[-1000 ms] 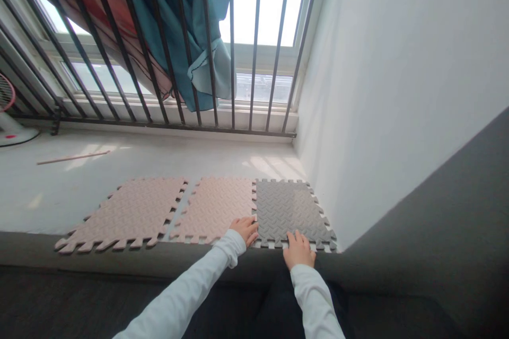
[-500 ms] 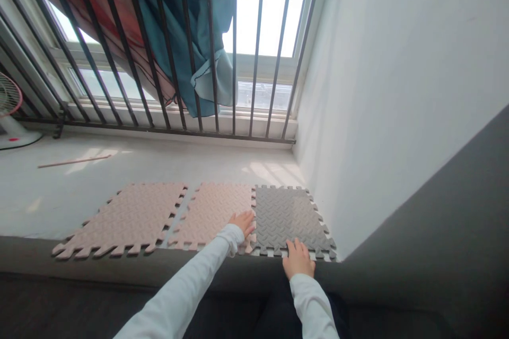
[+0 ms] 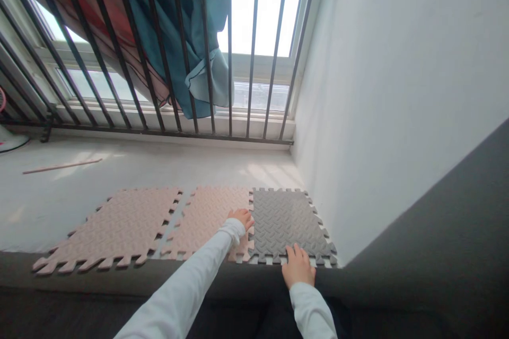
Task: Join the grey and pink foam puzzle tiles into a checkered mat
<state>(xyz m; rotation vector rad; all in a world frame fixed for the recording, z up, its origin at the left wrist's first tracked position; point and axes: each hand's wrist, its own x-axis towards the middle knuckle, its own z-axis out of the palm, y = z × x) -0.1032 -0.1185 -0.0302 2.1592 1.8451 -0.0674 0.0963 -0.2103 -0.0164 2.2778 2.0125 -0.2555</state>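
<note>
Three foam mat tiles with jigsaw edges lie in a row on the ledge. My left hand (image 3: 242,217) rests with fingers stretched on the middle pink foam tile (image 3: 210,212), close to its right edge. That edge meets the grey foam tile (image 3: 284,220), and their teeth look fitted together along the seam. My right hand (image 3: 298,265) lies over the front edge of the grey tile, fingers laid on top; its thumb is partly hidden. A second pink foam tile (image 3: 119,222) sits to the left, apart from the middle one by a narrow gap.
A white wall (image 3: 389,74) rises right beside the grey tile. Behind the ledge (image 3: 159,156) runs a dark metal railing (image 3: 214,135) with curtains (image 3: 175,37) and a window. A thin stick (image 3: 61,166) and part of a fan (image 3: 11,140) are at the left.
The view has shifted slightly to the right, so the fan is now mostly out of frame. Both hands stay at nearly the same places on the tiles.
</note>
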